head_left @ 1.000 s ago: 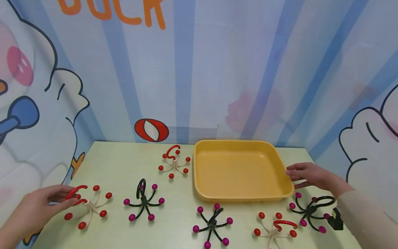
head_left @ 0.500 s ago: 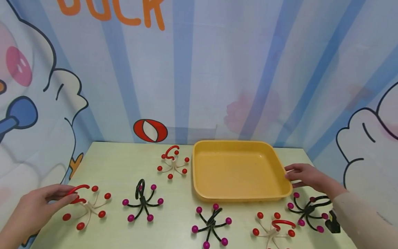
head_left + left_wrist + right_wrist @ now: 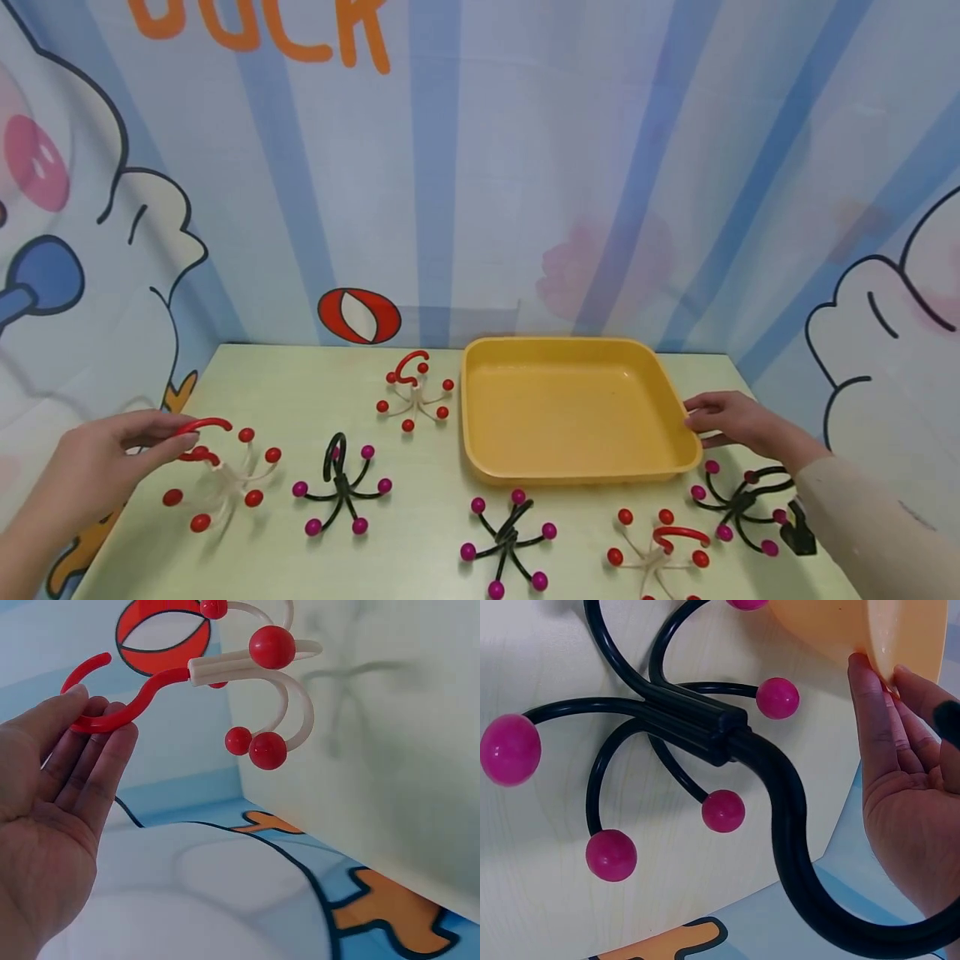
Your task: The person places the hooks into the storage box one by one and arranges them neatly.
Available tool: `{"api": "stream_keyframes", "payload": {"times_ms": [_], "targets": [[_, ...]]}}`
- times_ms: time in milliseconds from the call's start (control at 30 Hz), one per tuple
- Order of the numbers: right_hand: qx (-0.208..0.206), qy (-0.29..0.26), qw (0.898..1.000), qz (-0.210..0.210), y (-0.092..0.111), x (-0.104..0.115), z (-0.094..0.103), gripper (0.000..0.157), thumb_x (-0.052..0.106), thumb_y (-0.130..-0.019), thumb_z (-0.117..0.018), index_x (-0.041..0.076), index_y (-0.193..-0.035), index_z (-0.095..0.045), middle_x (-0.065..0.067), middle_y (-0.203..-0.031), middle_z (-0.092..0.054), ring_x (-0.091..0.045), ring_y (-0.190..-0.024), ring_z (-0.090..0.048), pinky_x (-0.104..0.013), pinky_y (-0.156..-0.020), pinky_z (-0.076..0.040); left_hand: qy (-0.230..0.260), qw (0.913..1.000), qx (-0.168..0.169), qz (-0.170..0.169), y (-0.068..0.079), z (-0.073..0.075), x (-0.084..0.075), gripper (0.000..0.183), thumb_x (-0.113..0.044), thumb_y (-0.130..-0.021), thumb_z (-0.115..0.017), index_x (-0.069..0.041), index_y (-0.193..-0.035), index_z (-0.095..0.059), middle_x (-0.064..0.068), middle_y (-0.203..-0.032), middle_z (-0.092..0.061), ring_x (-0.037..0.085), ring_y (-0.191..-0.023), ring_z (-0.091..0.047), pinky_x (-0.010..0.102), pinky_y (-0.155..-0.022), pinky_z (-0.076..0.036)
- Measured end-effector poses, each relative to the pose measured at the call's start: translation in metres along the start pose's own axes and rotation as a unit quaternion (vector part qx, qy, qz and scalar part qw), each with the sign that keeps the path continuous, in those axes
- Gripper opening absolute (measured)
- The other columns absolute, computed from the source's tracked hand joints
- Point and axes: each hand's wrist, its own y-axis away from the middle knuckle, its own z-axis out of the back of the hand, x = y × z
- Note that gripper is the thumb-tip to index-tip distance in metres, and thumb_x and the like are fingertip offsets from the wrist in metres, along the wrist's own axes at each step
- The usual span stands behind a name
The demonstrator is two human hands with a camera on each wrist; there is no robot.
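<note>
My left hand [image 3: 112, 462] pinches the red hook handle of a cream head massager [image 3: 247, 671] between thumb and fingers. Its legs end in red balls and hang above the table at the left, its shadow falling apart from it in the left wrist view. At the right, my right hand [image 3: 746, 427] holds the rim of a yellow tray [image 3: 577, 479], thumb on one side and fingers on the other. The tray's inside is bare. Close below that hand lies a black massager [image 3: 697, 724] with magenta balls, its hook handle partly hidden by the sleeve in the head view.
Another black massager [image 3: 342, 487] stands left of centre, and one more black massager [image 3: 507, 537] at the front middle. A cream massager [image 3: 416, 400] stands left of the tray; another cream massager [image 3: 656, 560] lies near the front right. A printed curtain [image 3: 487, 167] rises behind the table.
My left hand has raised the cream head massager off the table and slightly to the right. The right hand stays at the tray rim. The head view has shifted slightly.
</note>
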Motion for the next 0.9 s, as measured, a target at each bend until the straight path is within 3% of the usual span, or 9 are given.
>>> {"api": "stream_keyframes", "payload": {"times_ms": [167,333,500,700,900], "targets": [[0.005,0.005,1.0,0.007,0.0,0.002,0.001,0.05,0.013,-0.109,-0.063,-0.018,-0.145,-0.048,-0.027,-0.127,-0.069,-0.034,-0.109,-0.073,-0.047,-0.091,-0.064,0.008,0.9994,-0.011,-0.032,-0.016,0.01,-0.022,0.028,-0.023,-0.096,-0.083,-0.001,-0.113,-0.079,0.007,-0.091,-0.08,0.035,-0.09,-0.071,0.022,-0.058,-0.049],[0.009,0.004,1.0,0.003,0.0,0.002,0.001,0.049,0.012,-0.11,-0.062,-0.018,-0.146,-0.048,-0.027,-0.128,-0.068,-0.035,-0.11,-0.073,-0.048,-0.092,-0.064,0.02,0.9984,0.008,-0.052,-0.036,0.021,-0.051,0.031,-0.023,-0.098,-0.081,0.0,-0.119,-0.078,0.007,-0.093,-0.079,0.03,-0.089,-0.07,0.025,-0.058,-0.053],[0.011,-0.001,1.0,0.0,-0.001,0.002,0.002,0.049,0.012,-0.109,-0.062,-0.018,-0.146,-0.047,-0.026,-0.127,-0.069,-0.034,-0.109,-0.073,-0.047,-0.091,-0.064,0.022,0.9967,0.027,-0.072,-0.056,0.032,-0.083,0.036,-0.028,-0.1,-0.079,-0.002,-0.124,-0.076,0.01,-0.1,-0.079,0.039,-0.1,-0.07,0.036,-0.07,-0.059],[0.012,-0.001,1.0,-0.002,-0.002,0.002,0.002,0.05,0.014,-0.109,-0.063,-0.017,-0.146,-0.048,-0.026,-0.127,-0.07,-0.033,-0.108,-0.073,-0.047,-0.091,-0.064,0.04,0.9925,0.045,-0.106,-0.08,0.035,-0.121,0.032,-0.026,-0.101,-0.078,-0.004,-0.124,-0.077,0.009,-0.103,-0.079,0.034,-0.1,-0.073,0.038,-0.075,-0.058],[0.012,0.001,1.0,0.0,-0.002,0.001,0.001,0.049,0.013,-0.109,-0.062,-0.017,-0.146,-0.048,-0.026,-0.127,-0.069,-0.033,-0.108,-0.073,-0.047,-0.091,-0.064,0.051,0.9895,0.071,-0.115,-0.1,0.035,-0.159,0.029,-0.025,-0.103,-0.074,-0.007,-0.126,-0.077,0.009,-0.109,-0.078,0.03,-0.103,-0.072,0.044,-0.082,-0.058]]}}
